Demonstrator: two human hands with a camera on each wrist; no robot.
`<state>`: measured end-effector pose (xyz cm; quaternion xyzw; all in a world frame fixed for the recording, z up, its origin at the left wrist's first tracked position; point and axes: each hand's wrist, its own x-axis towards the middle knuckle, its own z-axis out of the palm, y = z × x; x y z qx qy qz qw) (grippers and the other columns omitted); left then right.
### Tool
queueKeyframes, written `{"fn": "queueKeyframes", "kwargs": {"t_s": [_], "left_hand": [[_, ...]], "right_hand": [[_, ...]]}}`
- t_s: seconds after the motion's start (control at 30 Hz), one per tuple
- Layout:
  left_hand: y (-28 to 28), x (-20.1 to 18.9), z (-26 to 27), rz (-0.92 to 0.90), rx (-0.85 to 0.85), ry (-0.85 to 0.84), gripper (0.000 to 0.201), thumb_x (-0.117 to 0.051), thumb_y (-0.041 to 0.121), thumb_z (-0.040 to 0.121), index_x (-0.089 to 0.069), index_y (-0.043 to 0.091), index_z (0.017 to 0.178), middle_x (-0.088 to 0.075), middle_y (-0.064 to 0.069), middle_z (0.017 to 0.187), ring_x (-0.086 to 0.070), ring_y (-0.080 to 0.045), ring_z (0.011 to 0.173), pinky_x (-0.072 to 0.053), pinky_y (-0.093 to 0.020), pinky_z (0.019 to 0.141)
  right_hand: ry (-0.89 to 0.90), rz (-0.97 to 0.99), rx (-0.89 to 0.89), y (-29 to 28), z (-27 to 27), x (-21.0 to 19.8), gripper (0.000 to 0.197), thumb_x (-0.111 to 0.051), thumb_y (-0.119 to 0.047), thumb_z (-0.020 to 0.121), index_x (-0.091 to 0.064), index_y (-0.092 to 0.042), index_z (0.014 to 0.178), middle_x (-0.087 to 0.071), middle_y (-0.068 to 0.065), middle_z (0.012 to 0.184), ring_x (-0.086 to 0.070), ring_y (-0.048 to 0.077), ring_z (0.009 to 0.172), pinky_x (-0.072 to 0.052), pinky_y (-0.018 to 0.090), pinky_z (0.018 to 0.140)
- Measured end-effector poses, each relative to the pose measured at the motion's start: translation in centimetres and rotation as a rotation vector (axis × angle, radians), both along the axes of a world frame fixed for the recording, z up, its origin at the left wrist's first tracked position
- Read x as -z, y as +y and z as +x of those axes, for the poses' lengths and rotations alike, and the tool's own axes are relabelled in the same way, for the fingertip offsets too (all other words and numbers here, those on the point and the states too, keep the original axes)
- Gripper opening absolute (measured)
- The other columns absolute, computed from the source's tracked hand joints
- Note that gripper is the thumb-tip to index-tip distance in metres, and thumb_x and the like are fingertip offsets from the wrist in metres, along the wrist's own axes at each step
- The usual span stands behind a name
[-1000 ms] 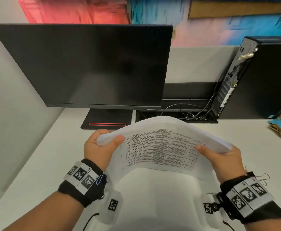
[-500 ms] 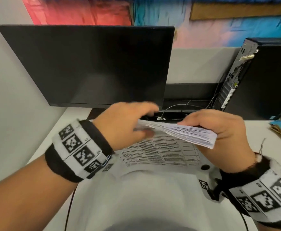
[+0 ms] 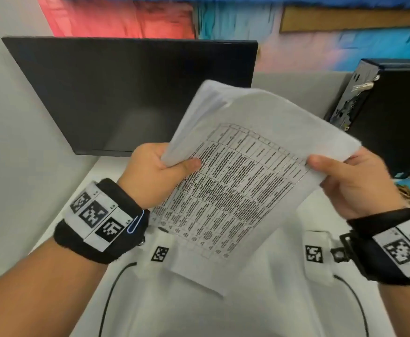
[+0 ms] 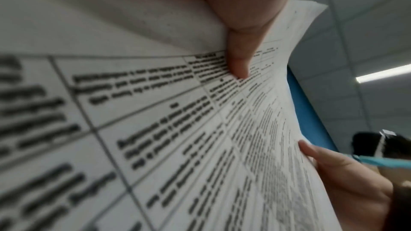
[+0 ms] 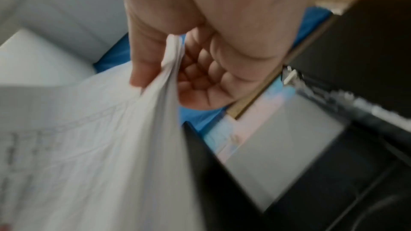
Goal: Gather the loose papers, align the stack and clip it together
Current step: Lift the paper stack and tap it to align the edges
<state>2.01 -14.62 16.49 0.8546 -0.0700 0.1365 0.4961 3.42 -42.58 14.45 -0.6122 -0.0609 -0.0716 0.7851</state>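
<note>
Above desk (image 3: 60, 242): both hands pinch paper stack (image 3: 243, 190); left hand (image 3: 155, 176), right hand (image 3: 355, 186) at opposite edges.

paper stack (image 3: 238, 181): white, printed table on top; tilted, held aloft; edges uneven

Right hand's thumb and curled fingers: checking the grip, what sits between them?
In the right wrist view, the edge of the white printed paper stack sits pinched between the right hand's thumb and fingers; nothing else shows there.
</note>
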Motion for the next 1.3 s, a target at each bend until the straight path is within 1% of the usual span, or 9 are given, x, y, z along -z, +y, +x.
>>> {"fn": "queueKeyframes", "kwargs": {"t_s": [0.1, 0.27, 0.37, 0.57, 0.7, 0.87, 1.03, 1.17, 1.3], "left_hand": [[-1.0, 1.0, 0.0, -0.154, -0.023, 0.007, 0.037, -0.072, 0.026, 0.077, -0.065, -0.009, 0.09, -0.067, -0.031, 0.096, -0.066, -0.041, 0.087, -0.054, -0.054, 0.08], [-3.1, 3.4, -1.5, -0.38, -0.145, -0.074, 0.019, -0.068, 0.026, 0.076, -0.063, 0.008, 0.08, -0.059, -0.012, 0.074, -0.054, -0.015, 0.067, -0.046, -0.014, 0.053], [-3.7, 5.6, -2.0, -0.429, -0.134, -0.017, 0.009, -0.066, 0.03, 0.074, -0.059, 0.028, 0.068, -0.059, 0.008, 0.069, -0.057, 0.0, 0.06, -0.047, -0.009, 0.056], [-3.6, 9.0, -1.2, -0.291, -0.078, 0.202, 0.018, -0.06, 0.025, 0.086, -0.057, 0.03, 0.102, -0.059, 0.022, 0.084, -0.055, 0.007, 0.078, -0.042, 0.002, 0.053], [-2.8, 6.6, -1.1, -0.28, -0.005, 0.184, 0.037, -0.066, 0.023, 0.08, -0.057, 0.023, 0.116, -0.065, 0.011, 0.102, -0.061, -0.002, 0.092, -0.054, -0.01, 0.066], [-2.4, 1.8, -1.0, -0.413, 0.283, -0.157, 0.075, -0.062, 0.0, 0.066, -0.046, 0.064, 0.104, -0.057, 0.012, 0.109, -0.064, -0.006, 0.096, -0.055, -0.023, 0.072], [-2.9, 1.0, -0.3, -0.436, 0.442, -0.199, 0.042, -0.057, 0.003, 0.069, -0.061, 0.042, 0.084, -0.059, 0.004, 0.121, -0.057, -0.018, 0.116, -0.053, -0.024, 0.079], [-2.9, 1.6, 0.2, -0.515, 0.378, -0.102, 0.054, -0.067, 0.015, 0.063, -0.052, 0.051, 0.101, -0.055, 0.001, 0.116, -0.059, -0.023, 0.105, -0.055, -0.027, 0.075], [-3.6, 3.4, 0.6, -0.398, 0.172, 0.141, 0.034, -0.059, 0.013, 0.085, -0.055, 0.026, 0.116, -0.064, -0.001, 0.114, -0.061, -0.02, 0.109, -0.053, -0.043, 0.089]], "right_hand": [[-0.073, 0.155, -0.014, 3.1, -1.3, -0.2, 0.053, -0.075, -0.01, 0.059, -0.061, -0.007, 0.11, -0.07, 0.012, 0.108, -0.067, 0.03, 0.101, -0.056, 0.042, 0.081], [-0.187, -0.008, 0.246, 5.7, -3.2, -1.2, 0.028, -0.072, -0.011, 0.07, -0.065, -0.021, 0.095, -0.073, -0.011, 0.095, -0.07, 0.005, 0.088, -0.056, 0.019, 0.073], [-0.166, -0.079, 0.289, 6.1, -2.9, -0.1, 0.034, -0.073, -0.014, 0.072, -0.066, -0.014, 0.105, -0.074, -0.001, 0.099, -0.069, 0.011, 0.094, -0.056, 0.026, 0.079], [0.066, -0.163, 0.147, 4.9, -0.7, 2.8, 0.036, -0.072, -0.021, 0.072, -0.066, -0.016, 0.106, -0.073, 0.001, 0.1, -0.069, 0.016, 0.094, -0.055, 0.041, 0.087], [-0.007, -0.154, 0.02, 3.5, -0.3, 2.5, 0.068, -0.083, -0.04, 0.05, -0.065, -0.013, 0.109, -0.074, 0.001, 0.101, -0.07, 0.018, 0.096, -0.057, 0.032, 0.08], [-0.172, -0.101, 0.098, 3.1, -0.4, 1.2, 0.062, -0.079, -0.039, 0.054, -0.059, -0.011, 0.105, -0.074, -0.006, 0.09, -0.07, 0.01, 0.085, -0.056, 0.023, 0.067], [-0.22, -0.111, 0.224, 4.0, -0.8, -0.6, 0.032, -0.045, -0.04, 0.087, -0.05, -0.009, 0.087, -0.053, -0.009, 0.066, -0.056, -0.007, 0.058, -0.043, 0.007, 0.05], [-0.142, -0.065, 0.178, 4.2, -0.1, -0.2, 0.034, -0.056, -0.043, 0.076, -0.058, -0.014, 0.093, -0.066, -0.014, 0.078, -0.064, 0.001, 0.074, -0.052, 0.017, 0.062], [-0.074, -0.156, 0.159, 4.7, 0.1, 1.2, 0.031, -0.07, -0.011, 0.078, -0.062, -0.02, 0.106, -0.069, -0.003, 0.095, -0.069, 0.007, 0.084, -0.057, 0.019, 0.069]]}}
